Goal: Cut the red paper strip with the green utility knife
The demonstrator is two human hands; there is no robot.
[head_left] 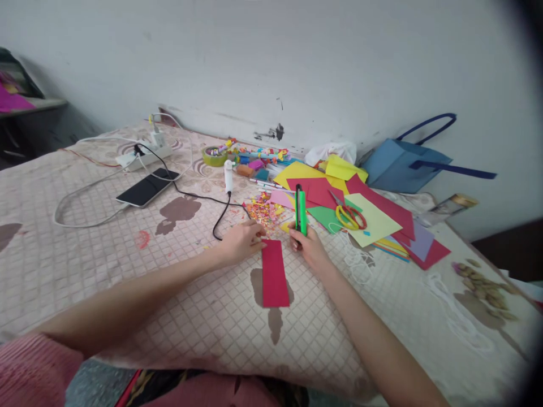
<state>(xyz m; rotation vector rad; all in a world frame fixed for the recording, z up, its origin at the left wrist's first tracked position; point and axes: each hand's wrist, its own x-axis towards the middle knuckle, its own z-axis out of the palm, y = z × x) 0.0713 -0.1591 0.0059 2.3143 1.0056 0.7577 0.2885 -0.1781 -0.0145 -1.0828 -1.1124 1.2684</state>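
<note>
A long red paper strip point(274, 273) lies flat on the patterned bedspread point(127, 243) in front of me. My left hand point(241, 240) rests at the strip's top left corner, fingers curled and touching the paper's edge. My right hand point(306, 244) is just right of the strip's top, closed around a bright green utility knife point(300, 210) that points up and away. A heap of small coloured paper scraps point(263, 209) lies just beyond both hands.
Coloured paper sheets point(365, 217) with red-and-yellow scissors point(350, 215) lie to the right. A blue bag point(403, 161) leans at the wall. A phone point(147, 187), power strip point(146, 155), cables, tape roll point(214, 155) and pens lie to the left and behind. White cord point(449, 305) and nuts point(481, 282) sit far right.
</note>
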